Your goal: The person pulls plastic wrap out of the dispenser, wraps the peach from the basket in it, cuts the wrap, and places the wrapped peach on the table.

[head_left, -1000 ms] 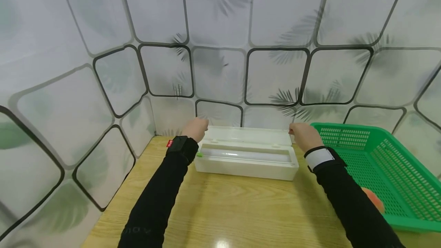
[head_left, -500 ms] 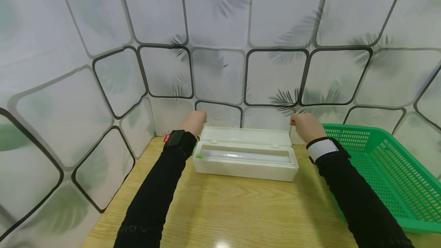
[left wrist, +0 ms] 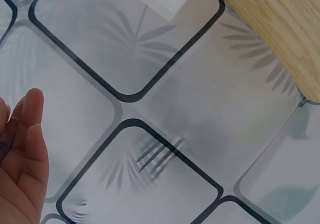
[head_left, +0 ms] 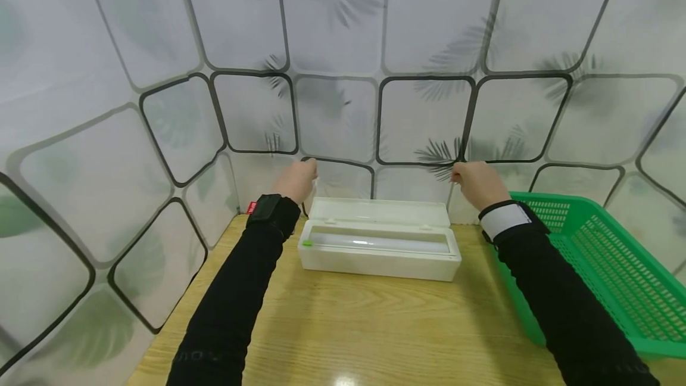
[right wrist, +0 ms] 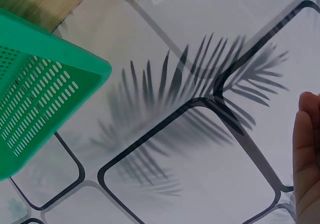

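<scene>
A white cling film dispenser [head_left: 380,267] stands on the table, its lid [head_left: 380,212] tipped back. Inside lies a pale film roll [head_left: 380,243], and a small green piece [head_left: 307,243] sits at the left of its front edge. Above the left end, my left hand [head_left: 296,180] pinches the clear cling film [head_left: 315,186], which shows only as a faint whitish strip. My right hand [head_left: 479,183] pinches the film's other side above the right end, at about the same height. In the wrist views, the left hand [left wrist: 22,169] and right hand [right wrist: 310,154] are partly cut off.
A green perforated basket [head_left: 616,243] stands at the right, partly behind the right sleeve. The wooden table [head_left: 375,326] reaches back to a patterned curtain [head_left: 343,118] at the rear and left. A small red tag [head_left: 250,207] shows beside the left wrist.
Both hands have risen above the dispenser, and the left has also shifted slightly left. The orange-pink round thing seen earlier by the basket is now hidden behind the right sleeve.
</scene>
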A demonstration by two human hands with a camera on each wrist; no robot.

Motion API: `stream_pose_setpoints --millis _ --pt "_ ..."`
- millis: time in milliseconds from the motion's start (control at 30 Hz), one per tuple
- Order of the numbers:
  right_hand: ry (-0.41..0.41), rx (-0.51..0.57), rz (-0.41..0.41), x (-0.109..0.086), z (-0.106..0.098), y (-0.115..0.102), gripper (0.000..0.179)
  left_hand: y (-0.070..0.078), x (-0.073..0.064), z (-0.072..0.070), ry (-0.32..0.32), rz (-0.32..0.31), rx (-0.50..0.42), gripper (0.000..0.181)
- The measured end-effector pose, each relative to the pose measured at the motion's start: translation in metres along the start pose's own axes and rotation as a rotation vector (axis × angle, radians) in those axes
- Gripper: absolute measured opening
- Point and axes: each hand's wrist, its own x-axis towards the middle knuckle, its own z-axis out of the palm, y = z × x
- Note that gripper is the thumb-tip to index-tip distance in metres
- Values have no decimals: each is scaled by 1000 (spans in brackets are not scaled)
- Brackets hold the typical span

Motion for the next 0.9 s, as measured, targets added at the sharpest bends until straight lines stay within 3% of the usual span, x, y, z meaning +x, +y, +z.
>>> stream_pose_setpoints --millis 367,567,700,900 --pt "26 15 8 6 -15 -4 7 3 1 -20 32 25 3 9" --pt "89 22 -27 8 -26 -8 5 6 0 -31 66 23 11 10" --pt "112 27 -27 9 -35 -11 5 8 -1 -37 118 38 28 8" --pt "129 31 -8 11 -47 -13 6 12 -4 -42 245 80 41 10"
